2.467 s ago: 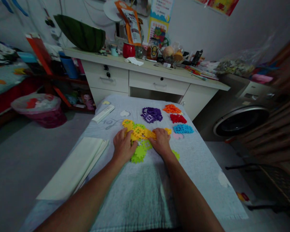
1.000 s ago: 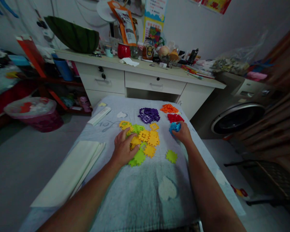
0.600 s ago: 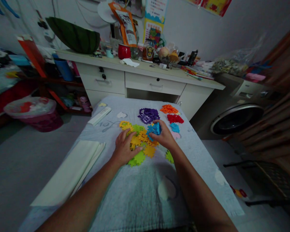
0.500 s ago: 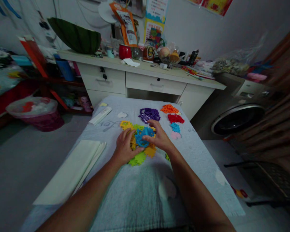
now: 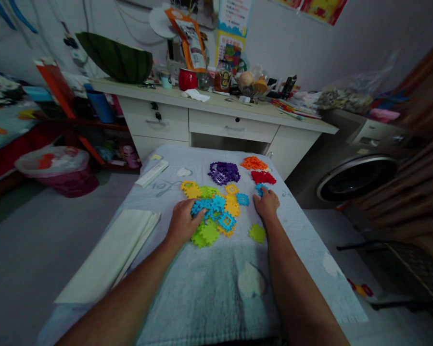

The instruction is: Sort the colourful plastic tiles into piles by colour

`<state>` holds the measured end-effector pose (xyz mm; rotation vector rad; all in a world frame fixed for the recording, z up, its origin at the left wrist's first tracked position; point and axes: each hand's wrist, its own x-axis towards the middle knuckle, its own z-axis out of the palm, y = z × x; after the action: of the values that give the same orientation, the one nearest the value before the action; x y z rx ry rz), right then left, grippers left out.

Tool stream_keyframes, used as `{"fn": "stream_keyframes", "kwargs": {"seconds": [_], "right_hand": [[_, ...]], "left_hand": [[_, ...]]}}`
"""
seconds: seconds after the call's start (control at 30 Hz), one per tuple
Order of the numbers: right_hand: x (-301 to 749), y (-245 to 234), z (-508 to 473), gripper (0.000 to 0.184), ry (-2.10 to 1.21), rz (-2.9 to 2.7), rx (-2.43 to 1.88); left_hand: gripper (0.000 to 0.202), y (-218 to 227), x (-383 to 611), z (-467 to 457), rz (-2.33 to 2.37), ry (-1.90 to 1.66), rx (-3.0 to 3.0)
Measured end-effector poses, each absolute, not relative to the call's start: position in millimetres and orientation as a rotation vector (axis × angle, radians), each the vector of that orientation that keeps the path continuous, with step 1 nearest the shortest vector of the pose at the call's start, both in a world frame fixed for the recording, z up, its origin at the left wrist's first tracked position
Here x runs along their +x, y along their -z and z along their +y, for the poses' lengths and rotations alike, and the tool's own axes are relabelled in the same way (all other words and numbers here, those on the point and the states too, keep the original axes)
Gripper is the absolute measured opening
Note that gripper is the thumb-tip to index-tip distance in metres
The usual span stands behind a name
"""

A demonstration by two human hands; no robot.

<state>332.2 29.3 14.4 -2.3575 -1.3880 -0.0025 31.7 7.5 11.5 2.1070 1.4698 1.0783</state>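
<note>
A mixed heap of flat plastic puzzle tiles lies on a pale towel-covered table: blue tiles on top of yellow tiles and green tiles. My left hand rests on the heap's left edge, fingers curled onto a blue tile. My right hand is further right, its fingers closed over the remaining blue tiles. One green tile lies alone below that hand. Purple, orange and red piles sit beyond.
A folded cream sheet lies at the table's left edge, a white remote at the far left corner. A cluttered white desk stands behind, a washing machine to the right, a pink bin on the floor left.
My right hand carried a bunch of blue tiles from the right pile onto the yellow and green heap, left them there, and went back to the blue pile. The left hand stayed on the heap.
</note>
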Motion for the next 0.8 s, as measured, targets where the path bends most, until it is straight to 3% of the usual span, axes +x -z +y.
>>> {"fn": "stream_keyframes", "kwargs": {"seconds": [0.27, 0.57, 0.8], "right_hand": [[329.1, -4.6, 37.6, 0.024, -0.006, -1.495, -2.208], [292.3, -22.8, 28.2, 0.014, -0.080, -1.636, -1.427], [237.9, -34.3, 9.2, 0.027, -0.370, -1.898, -1.126]], "left_hand": [[0.042, -5.4, 23.9, 13.1, 1.538, -1.287, 1.720], [0.051, -0.5, 22.2, 15.2, 1.646, -1.499, 1.895], [0.041, -6.8, 25.4, 8.6, 1.516, -1.358, 2.145]]}}
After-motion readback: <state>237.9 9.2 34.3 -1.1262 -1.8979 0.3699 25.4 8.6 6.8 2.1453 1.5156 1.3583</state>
